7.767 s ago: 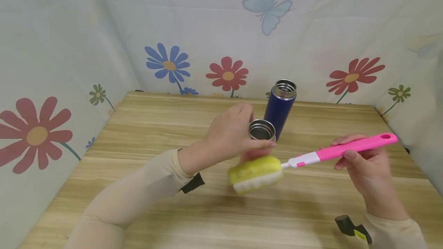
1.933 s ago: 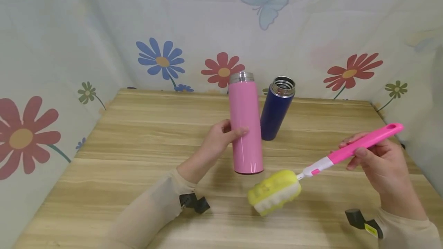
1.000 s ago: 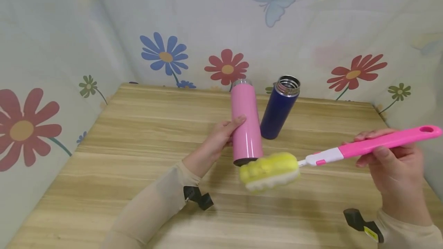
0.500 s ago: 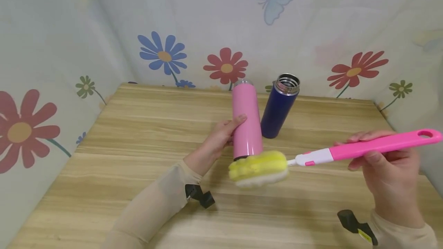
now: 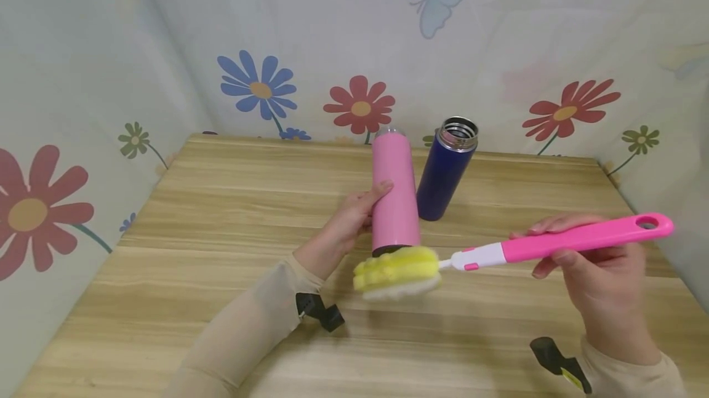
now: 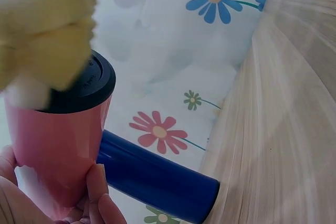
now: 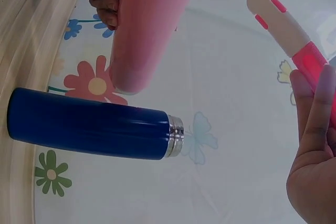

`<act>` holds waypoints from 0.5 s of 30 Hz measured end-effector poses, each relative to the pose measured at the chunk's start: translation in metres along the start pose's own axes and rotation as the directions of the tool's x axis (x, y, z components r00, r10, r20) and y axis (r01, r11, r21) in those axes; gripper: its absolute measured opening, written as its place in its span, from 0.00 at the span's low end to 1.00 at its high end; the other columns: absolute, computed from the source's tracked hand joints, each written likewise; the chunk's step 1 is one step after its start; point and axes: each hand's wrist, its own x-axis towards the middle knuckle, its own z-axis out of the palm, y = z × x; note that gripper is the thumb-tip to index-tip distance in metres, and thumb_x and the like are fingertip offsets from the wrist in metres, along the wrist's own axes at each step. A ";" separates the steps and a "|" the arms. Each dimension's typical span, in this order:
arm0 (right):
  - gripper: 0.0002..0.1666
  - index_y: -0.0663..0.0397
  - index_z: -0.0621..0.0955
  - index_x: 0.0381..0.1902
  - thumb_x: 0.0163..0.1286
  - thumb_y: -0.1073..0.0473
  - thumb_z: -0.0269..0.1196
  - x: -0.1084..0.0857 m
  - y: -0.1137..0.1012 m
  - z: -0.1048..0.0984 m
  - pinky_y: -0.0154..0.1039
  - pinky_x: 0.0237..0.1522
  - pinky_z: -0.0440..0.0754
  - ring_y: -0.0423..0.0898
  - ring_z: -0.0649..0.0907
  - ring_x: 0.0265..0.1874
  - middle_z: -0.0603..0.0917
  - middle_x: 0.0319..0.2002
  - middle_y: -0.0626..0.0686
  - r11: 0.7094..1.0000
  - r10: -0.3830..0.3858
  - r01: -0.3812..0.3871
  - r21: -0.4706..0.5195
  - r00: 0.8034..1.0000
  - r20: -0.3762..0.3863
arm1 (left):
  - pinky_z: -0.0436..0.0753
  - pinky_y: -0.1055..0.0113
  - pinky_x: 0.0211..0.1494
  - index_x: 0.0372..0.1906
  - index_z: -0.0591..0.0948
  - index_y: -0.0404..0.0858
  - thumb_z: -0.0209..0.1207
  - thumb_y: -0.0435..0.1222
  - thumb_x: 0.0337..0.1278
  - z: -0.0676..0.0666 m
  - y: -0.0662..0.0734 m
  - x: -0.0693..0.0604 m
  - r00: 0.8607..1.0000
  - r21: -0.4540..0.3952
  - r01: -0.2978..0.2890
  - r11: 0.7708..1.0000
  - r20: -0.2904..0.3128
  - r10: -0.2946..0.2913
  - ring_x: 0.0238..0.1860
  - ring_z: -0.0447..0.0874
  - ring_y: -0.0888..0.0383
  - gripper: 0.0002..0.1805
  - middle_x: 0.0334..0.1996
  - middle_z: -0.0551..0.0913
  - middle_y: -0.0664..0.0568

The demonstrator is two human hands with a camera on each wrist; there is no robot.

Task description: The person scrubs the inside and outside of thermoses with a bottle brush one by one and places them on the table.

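My left hand grips the middle of a pink thermos bottle, thumb across its side. The bottle tilts mouth-away, so its black base faces me. In my right hand is a bottle brush with a bright pink handle and a white neck. Its yellow-and-white sponge head lies across the bottle's base, partly covering it; it is blurred in the left wrist view. A navy thermos bottle with an uncapped steel mouth stands upright just behind and right of the pink one.
The wood-grain table spreads beneath both hands. A pale cloth wall printed with flowers and a butterfly rises along the back and sides. Black camera mounts sit at both wrists.
The pink bottle, earlier held with its open mouth facing me, has been tipped so its base faces me. Lately the brush has slid left across that base; the navy bottle stayed put.
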 end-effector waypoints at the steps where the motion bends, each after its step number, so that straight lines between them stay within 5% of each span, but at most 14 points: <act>1: 0.14 0.90 0.74 0.42 0.58 0.82 0.58 -0.001 0.000 -0.001 0.37 0.31 0.87 0.60 0.87 0.41 0.84 0.41 0.72 1.000 0.005 -0.005 -0.015 1.000 0.005 | 0.79 0.71 0.34 0.52 0.77 0.28 0.54 0.54 0.61 0.000 0.000 0.000 1.000 -0.007 -0.001 1.000 -0.002 0.001 0.30 0.82 0.60 0.31 0.37 0.84 0.46; 15: 0.12 0.89 0.74 0.42 0.59 0.83 0.56 -0.010 -0.007 -0.019 0.37 0.29 0.86 0.58 0.88 0.41 0.85 0.41 0.70 0.990 0.059 -0.060 -0.129 0.998 -0.010 | 0.78 0.70 0.34 0.52 0.77 0.28 0.54 0.54 0.59 -0.004 0.005 -0.002 1.000 -0.028 -0.010 1.000 0.005 0.010 0.30 0.81 0.61 0.32 0.34 0.84 0.49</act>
